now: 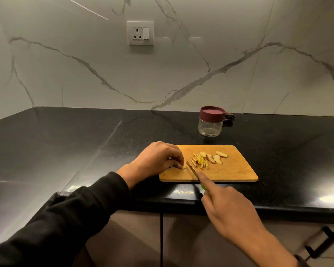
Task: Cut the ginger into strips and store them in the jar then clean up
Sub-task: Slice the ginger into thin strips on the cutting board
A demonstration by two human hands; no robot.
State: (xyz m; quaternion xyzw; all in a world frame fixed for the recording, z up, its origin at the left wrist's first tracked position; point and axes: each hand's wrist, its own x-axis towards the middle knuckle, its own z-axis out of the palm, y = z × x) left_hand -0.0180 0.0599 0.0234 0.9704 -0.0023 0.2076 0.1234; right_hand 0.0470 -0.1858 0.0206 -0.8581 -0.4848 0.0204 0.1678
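At the near edge of the cutting board (237, 170), the right hand (228, 207) grips the knife (191, 169), forefinger laid along the blade. Just left of the blade, the left hand (158, 160) pinches a small ginger piece (184, 167). Just beyond the blade lie cut strips (200, 161) beside uncut slices (216, 158). Farther back stands the jar (211, 121), lid on, apparently empty. Judged progress: cutting partly done; storing and cleanup remain.
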